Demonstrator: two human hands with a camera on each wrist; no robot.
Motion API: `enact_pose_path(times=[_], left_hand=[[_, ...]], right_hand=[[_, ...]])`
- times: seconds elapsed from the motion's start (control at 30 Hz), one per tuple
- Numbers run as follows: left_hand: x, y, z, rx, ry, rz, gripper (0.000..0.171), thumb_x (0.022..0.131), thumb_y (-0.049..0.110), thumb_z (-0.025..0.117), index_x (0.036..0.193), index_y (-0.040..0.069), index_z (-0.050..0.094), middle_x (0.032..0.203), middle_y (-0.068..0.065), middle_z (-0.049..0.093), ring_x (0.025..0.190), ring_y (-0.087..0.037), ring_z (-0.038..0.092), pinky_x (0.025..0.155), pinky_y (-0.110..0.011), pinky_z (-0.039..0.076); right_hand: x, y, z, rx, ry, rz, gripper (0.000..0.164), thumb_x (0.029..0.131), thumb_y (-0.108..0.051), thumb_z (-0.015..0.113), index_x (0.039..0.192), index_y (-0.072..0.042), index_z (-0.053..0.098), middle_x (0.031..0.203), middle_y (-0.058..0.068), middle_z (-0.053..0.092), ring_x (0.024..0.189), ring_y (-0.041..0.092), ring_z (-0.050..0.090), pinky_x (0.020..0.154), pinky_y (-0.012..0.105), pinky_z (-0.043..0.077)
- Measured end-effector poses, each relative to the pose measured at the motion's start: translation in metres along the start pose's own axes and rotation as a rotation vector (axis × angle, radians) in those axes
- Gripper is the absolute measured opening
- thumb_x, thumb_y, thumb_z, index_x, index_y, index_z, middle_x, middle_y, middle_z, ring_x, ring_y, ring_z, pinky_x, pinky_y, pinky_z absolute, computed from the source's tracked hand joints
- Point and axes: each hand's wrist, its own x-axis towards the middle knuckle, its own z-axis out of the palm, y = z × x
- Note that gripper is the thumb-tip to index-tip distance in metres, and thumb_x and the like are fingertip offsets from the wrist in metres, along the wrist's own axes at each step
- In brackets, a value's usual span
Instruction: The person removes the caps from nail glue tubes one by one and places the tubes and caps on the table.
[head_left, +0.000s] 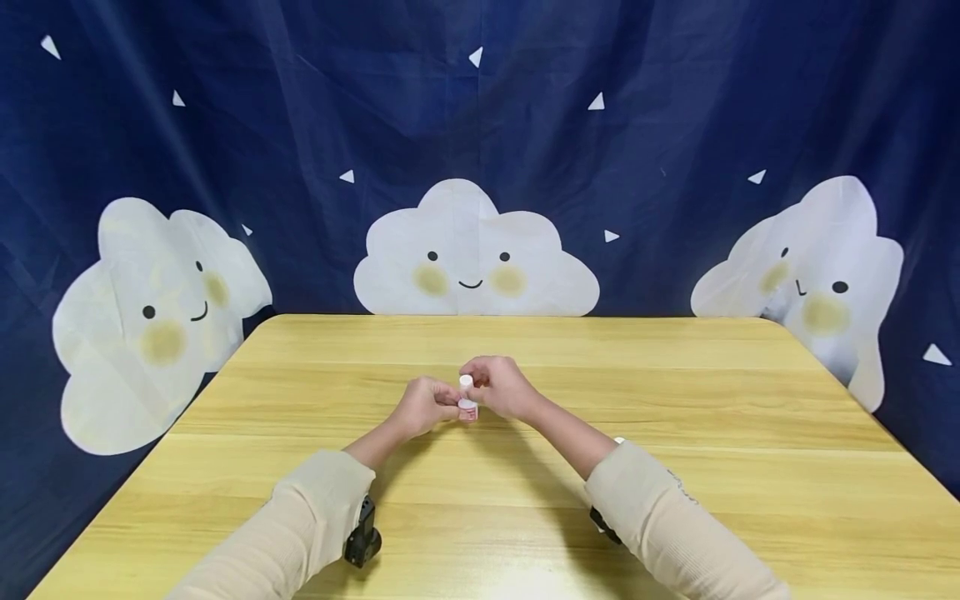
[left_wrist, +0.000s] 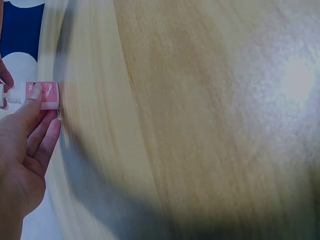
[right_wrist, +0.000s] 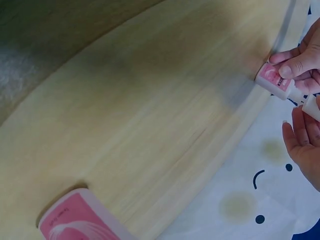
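Note:
A small white bottle with a pink label stands upright on the wooden table. My left hand pinches its body between thumb and fingers; the thumb lies across the pink label in the left wrist view. Above it, my right hand holds the white cap in its fingertips. The right wrist view shows the cap at the end of the bottle's narrow neck. Whether cap and neck still touch, I cannot tell.
A larger pink-and-white bottle stands in the lower left of the right wrist view; its top is cut off. In the head view, a bit of something white shows behind the right forearm. A dark blue curtain with clouds hangs behind the table.

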Motion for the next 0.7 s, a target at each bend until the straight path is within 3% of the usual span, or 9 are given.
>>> enact_pose_path(times=[0.53,0.7], left_hand=[[0.0018,-0.0008,0.0039,-0.049,-0.002,0.016,0.012,0.076,-0.003,0.072,0.085,-0.010,0.069,0.085,-0.022,0.070,0.077,-0.025,0.070,0.065,-0.022,0.056],[0.0000,-0.0022,0.0015,-0.027,0.017,0.006,0.014,0.075,-0.003,0.072,0.087,-0.011,0.069,0.085,-0.023,0.070,0.077,-0.025,0.070,0.064,-0.022,0.056]], right_hand=[[0.0014,-0.0011,-0.0085,-0.073,-0.026,0.001,0.005,0.081,0.000,0.068,0.084,0.001,0.066,0.076,0.010,0.068,0.065,0.006,0.053,0.058,0.014,0.043],[0.0044,-0.0050,-0.0101,-0.107,-0.020,-0.045,0.003,0.080,0.001,0.067,0.082,0.002,0.065,0.075,0.010,0.068,0.066,0.007,0.055,0.059,0.014,0.044]])
